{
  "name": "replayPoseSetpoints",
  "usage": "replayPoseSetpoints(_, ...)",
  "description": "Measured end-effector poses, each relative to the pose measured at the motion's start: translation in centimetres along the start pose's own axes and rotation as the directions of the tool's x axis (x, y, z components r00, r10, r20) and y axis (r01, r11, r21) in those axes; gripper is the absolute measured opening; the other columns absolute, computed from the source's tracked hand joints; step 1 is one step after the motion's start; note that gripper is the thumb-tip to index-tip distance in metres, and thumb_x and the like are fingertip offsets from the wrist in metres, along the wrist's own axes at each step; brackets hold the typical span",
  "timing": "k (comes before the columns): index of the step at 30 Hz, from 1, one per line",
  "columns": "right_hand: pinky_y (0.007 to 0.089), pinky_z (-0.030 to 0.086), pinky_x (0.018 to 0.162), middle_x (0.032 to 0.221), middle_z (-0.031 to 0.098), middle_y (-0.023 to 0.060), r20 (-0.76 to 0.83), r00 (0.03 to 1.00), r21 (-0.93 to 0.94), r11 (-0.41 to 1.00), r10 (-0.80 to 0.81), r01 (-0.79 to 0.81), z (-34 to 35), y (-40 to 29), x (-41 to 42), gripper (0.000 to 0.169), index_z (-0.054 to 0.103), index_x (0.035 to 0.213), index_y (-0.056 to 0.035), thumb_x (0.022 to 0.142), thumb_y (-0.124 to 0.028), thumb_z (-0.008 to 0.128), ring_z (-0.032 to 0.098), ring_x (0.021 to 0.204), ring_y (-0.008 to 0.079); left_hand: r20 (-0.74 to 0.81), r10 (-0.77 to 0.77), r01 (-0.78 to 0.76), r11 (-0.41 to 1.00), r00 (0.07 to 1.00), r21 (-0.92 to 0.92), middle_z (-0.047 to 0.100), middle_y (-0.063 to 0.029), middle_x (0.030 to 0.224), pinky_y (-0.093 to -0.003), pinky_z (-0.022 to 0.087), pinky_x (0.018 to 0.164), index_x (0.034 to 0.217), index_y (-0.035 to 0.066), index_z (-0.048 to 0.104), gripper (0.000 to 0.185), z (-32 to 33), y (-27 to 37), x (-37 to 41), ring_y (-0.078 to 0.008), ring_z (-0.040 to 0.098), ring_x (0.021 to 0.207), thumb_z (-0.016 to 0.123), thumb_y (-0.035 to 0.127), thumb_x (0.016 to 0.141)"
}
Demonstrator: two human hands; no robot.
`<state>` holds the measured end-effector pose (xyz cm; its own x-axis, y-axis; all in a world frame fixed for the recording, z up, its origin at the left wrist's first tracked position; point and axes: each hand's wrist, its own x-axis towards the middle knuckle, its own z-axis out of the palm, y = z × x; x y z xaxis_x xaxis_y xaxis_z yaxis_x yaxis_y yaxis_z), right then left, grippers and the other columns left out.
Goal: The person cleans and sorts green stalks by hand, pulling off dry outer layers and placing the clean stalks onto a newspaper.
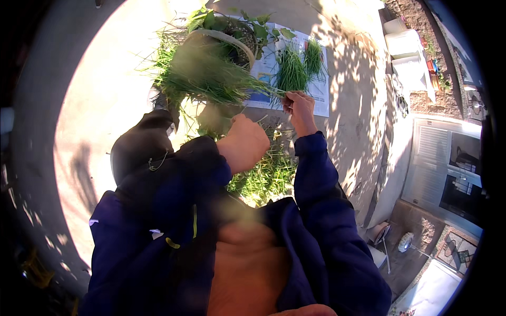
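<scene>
My right hand [301,110] pinches the pale ends of a few thin green stalks [276,91], which look like chives, at the near edge of the newspaper [320,104]. Those stalks lead left into a large heap of the same greens [205,75] lying against a wicker basket [250,53]. Lower and to the left, my left hand [246,138] is curled with its back to me, so its fingertips and anything in them are hidden. Two sorted-looking bunches lie on the newspaper, a larger bunch [291,71] and a smaller bunch [313,55].
Loose trimmings and leaves [265,173] cover the ground below my hands. Broad-leaved greens [259,29] spill from the basket. My bent dark-trousered knee [142,138] is at left. White containers [407,55], a pale door [429,158] and a mop [406,241] stand along the right.
</scene>
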<state>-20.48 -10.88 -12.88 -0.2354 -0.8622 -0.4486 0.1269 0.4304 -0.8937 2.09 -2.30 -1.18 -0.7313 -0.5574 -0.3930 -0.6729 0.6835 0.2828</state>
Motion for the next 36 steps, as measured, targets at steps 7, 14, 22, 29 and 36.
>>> replayPoseSetpoints(7, 0.0253, 0.041, 0.052, 0.070, 0.064, 0.0066, 0.072, 0.994, -0.030, 0.996, -0.082, 0.085, 4.4, -2.3, -3.1, 0.006, 0.065, 0.083, 0.0035, 0.085, -0.001, 0.063, 0.061, 0.059, 0.0132, 0.279, -0.451, 0.118, -0.352, 0.848, -0.928, 0.062, -0.0182, 0.117, -0.0506, 0.048, 0.079, 0.121, 0.004, 0.058, 0.059, 10.7, -9.5, 8.5, -0.0342, 0.064, 0.100, 0.058, 0.054, 0.090)
replayPoseSetpoints(14, 0.0247, 0.040, 0.054, 0.067, 0.061, 0.0029, 0.183, 0.980, -0.148, 0.984, -0.075, 0.103, 4.0, 3.6, -7.7, 0.009, 0.069, 0.082, 0.0065, 0.082, -0.002, 0.065, 0.054, 0.061, 0.0100, 0.124, -0.441, -0.376, -0.858, 0.889, -0.351, 0.062, -0.0140, 0.102, -0.0462, 0.049, 0.080, 0.119, 0.005, 0.048, 0.040, 14.0, -9.5, 9.9, -0.0313, 0.063, 0.096, 0.045, 0.041, 0.102)
replayPoseSetpoints(22, 0.0243, 0.044, 0.061, 0.073, 0.063, 0.0029, 0.215, 0.976, -0.187, 0.980, -0.032, 0.073, -2.1, 4.7, -14.9, 0.010, 0.067, 0.089, 0.0057, 0.086, -0.003, 0.063, 0.058, 0.065, 0.0109, 0.188, -0.431, -0.375, -0.886, 0.882, -0.271, 0.048, -0.0005, 0.069, -0.0438, 0.047, 0.073, 0.103, 0.006, 0.051, 0.016, 8.9, -6.3, 8.2, -0.0202, 0.049, 0.066, 0.041, 0.019, 0.105)
replayPoseSetpoints(29, 0.0240, 0.044, 0.060, 0.074, 0.063, 0.0030, 0.067, 0.986, -0.087, 0.983, -0.155, 0.161, -6.6, 5.1, -19.0, 0.010, 0.068, 0.091, 0.0060, 0.086, -0.001, 0.062, 0.057, 0.064, 0.0100, -0.238, -0.299, -0.366, -0.872, 0.924, -0.326, 0.056, -0.0032, 0.082, -0.0399, 0.049, 0.079, 0.106, 0.007, 0.053, 0.015, 2.9, 2.3, 1.4, -0.0213, 0.055, 0.079, 0.045, 0.019, 0.104)
replayPoseSetpoints(36, 0.0252, 0.049, 0.064, 0.082, 0.069, 0.0076, 0.073, 0.925, -0.213, 0.900, -0.373, 0.380, -6.0, 0.3, -23.1, 0.019, 0.067, 0.100, 0.0071, 0.085, -0.004, 0.065, 0.062, 0.070, 0.0107, -0.350, -0.149, -0.342, -0.728, 0.925, -0.595, 0.055, -0.0020, 0.079, -0.0352, 0.049, 0.069, 0.105, 0.006, 0.057, 0.014, 0.5, 5.9, -1.9, -0.0188, 0.055, 0.075, 0.051, 0.019, 0.102)
